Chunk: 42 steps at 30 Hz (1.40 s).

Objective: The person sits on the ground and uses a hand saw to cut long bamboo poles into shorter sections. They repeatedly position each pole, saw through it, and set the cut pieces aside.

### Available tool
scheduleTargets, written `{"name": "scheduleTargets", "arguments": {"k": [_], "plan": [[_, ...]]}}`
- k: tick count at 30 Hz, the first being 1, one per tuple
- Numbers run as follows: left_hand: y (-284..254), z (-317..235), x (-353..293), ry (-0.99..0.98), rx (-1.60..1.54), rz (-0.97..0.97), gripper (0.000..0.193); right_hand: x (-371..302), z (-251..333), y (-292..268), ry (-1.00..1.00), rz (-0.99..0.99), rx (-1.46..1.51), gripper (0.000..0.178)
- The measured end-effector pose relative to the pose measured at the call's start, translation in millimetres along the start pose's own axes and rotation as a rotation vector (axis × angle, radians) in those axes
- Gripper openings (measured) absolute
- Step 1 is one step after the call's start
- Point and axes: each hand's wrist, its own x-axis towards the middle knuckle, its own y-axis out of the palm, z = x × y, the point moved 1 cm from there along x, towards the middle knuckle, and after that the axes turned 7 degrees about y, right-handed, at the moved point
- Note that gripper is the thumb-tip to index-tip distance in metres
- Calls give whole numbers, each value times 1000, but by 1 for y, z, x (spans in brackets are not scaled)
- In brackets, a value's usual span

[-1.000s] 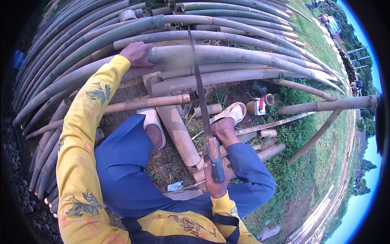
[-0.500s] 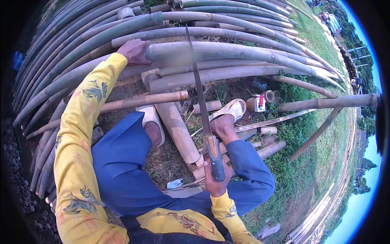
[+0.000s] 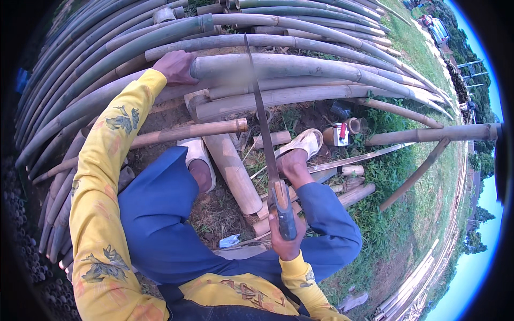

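Note:
A thick grey-green bamboo pole runs across in front of me, its cut end near my left hand. That hand's fingers wrap around the pole at its end. In my right hand is the dark handle of a handsaw, gripped low between my knees. The long blade points away from me and crosses the pole a short way right of my left hand. A blurred patch lies over the pole beside the blade, so I cannot tell how deep the teeth sit.
Many bamboo poles lie stacked at the far side and left. Short bamboo pieces lie between my feet. A red-and-white small box sits beyond my right foot. A propped pole juts to the right over grass.
Hardly anything differs. The whole view has shifted very slightly; both hands keep their hold, and the saw stays across the pole.

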Motion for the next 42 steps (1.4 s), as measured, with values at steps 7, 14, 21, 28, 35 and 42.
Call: {"name": "scheduleTargets", "arguments": {"k": [7, 14, 21, 28, 35, 42], "plan": [[-2, 5, 13, -5, 44, 1, 63, 165, 37, 72, -131, 37, 198, 17], [-2, 4, 1, 20, 29, -41, 61, -16, 9, -10, -110, -31, -51, 27], [-5, 0, 12, 14, 22, -10, 63, 142, 8, 59, -141, 30, 94, 13], [-9, 2, 0, 6, -6, 6, 62, -28, -5, -7, -63, -12, -72, 26], [-4, -7, 14, -17, 2, 34, 62, 179, 39, 69, -107, 62, 151, 10], [-7, -9, -1, -36, 9, 2, 63, -13, -19, 3, -65, -12, -69, 29]]}}
